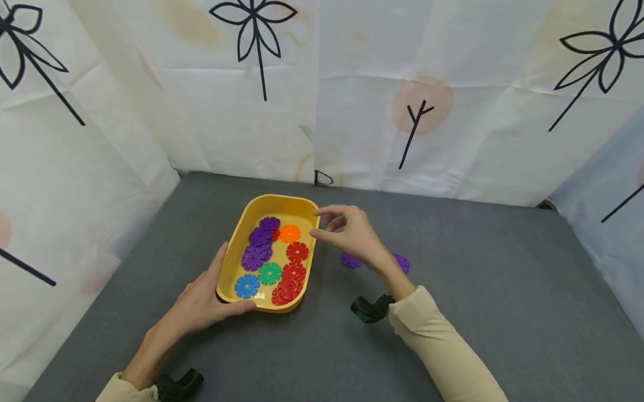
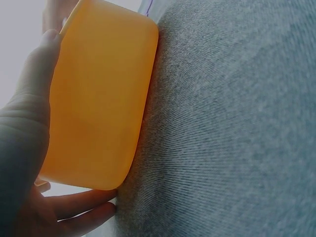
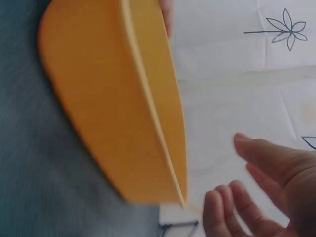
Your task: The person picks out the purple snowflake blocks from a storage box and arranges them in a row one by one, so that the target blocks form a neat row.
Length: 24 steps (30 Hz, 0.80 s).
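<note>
A yellow plastic tray (image 1: 286, 310) stands on the grey table, left of centre. Inside lie flower-shaped discs: a purple pile (image 1: 257, 246), several red discs (image 1: 289, 284), an orange disc (image 1: 289, 233), a green disc (image 1: 269, 273) and a blue disc (image 1: 247, 286). My left hand (image 1: 202, 300) grips the tray's near left corner, thumb along the near side and fingers at the left side. My right hand (image 1: 350, 230) hovers at the tray's right rim, thumb and fingers apart with nothing seen between them. In the right wrist view, the same hand (image 3: 276, 187) appears beside the tray wall (image 3: 98, 108).
On the table, right of the tray, lie purple discs (image 1: 350, 260), partly hidden by my right forearm. Black wrist cameras (image 1: 370, 310) sit on both wrists. A white curtain (image 1: 356, 137) with drawn flowers stands behind and at both sides of the grey table (image 1: 490, 278).
</note>
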Motion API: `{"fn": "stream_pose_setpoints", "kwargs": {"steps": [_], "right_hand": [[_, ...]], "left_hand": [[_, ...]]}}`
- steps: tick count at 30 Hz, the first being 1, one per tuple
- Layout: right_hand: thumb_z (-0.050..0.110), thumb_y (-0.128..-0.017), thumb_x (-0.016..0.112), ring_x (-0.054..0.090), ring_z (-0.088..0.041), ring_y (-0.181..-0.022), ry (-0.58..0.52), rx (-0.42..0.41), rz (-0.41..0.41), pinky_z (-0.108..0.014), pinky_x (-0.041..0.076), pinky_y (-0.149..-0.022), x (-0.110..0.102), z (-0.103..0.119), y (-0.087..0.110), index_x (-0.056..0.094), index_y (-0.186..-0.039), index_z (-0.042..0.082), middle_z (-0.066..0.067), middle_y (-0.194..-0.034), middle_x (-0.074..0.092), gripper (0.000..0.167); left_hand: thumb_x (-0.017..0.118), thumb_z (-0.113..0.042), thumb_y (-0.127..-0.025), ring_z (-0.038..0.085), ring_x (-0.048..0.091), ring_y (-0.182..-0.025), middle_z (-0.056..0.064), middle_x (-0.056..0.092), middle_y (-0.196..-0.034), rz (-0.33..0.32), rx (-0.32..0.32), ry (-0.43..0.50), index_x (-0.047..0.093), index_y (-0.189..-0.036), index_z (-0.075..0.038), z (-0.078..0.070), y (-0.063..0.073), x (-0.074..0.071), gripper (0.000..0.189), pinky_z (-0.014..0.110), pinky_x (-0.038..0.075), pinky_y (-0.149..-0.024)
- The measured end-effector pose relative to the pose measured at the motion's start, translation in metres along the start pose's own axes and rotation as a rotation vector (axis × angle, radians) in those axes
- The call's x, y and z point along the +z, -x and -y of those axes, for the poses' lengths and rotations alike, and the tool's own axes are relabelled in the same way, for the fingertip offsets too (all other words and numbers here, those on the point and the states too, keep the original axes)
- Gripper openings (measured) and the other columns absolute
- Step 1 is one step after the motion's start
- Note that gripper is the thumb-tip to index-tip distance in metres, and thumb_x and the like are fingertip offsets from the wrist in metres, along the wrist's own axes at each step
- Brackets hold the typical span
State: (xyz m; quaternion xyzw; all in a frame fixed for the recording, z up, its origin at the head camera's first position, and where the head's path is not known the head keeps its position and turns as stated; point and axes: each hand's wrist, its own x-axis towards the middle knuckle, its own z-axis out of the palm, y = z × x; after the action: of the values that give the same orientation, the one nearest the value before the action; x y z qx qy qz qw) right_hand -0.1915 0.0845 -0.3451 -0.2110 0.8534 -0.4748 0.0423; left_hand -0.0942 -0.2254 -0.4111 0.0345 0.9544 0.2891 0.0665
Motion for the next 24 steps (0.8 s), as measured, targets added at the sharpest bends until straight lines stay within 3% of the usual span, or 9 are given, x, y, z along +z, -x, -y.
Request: {"fn": "stream_pose_setpoints", "kwargs": {"steps": [10,20,24], "right_hand": [[0.021,-0.092,0.077,0.068,-0.026,-0.1,-0.196,-0.032,-0.038,-0.027,0.057,-0.082,0.059,0.017,-0.042,0.075,-0.121,0.008,-0.015,-0.112,0.072,0.031],[0.017,-0.093,0.075,0.066,-0.025,-0.097,-0.384,-0.05,-0.117,-0.022,0.052,-0.081,0.091,0.015,-0.055,0.074,-0.118,0.001,-0.016,-0.106,0.07,0.029],[0.016,-0.093,0.075,0.066,-0.025,-0.093,-0.358,-0.062,-0.145,-0.021,0.051,-0.08,0.1,0.007,-0.057,0.075,-0.116,0.001,-0.017,-0.102,0.069,0.027]], "left_hand": [[0.079,-0.066,-0.078,0.043,0.057,-0.126,0.026,0.042,-0.156,0.005,0.0,0.001,-0.002,-0.165,-0.011,0.002,0.001,0.0,0.131,0.064,0.05,-0.095],[0.08,-0.064,-0.078,0.038,0.062,-0.117,0.025,0.05,-0.149,-0.014,0.018,0.001,0.001,-0.165,-0.012,0.002,0.0,0.001,0.129,0.057,0.054,-0.087],[0.079,-0.065,-0.077,0.036,0.063,-0.114,0.024,0.051,-0.148,-0.016,0.022,0.001,0.001,-0.165,-0.013,0.003,0.0,0.001,0.129,0.055,0.055,-0.086]]}}
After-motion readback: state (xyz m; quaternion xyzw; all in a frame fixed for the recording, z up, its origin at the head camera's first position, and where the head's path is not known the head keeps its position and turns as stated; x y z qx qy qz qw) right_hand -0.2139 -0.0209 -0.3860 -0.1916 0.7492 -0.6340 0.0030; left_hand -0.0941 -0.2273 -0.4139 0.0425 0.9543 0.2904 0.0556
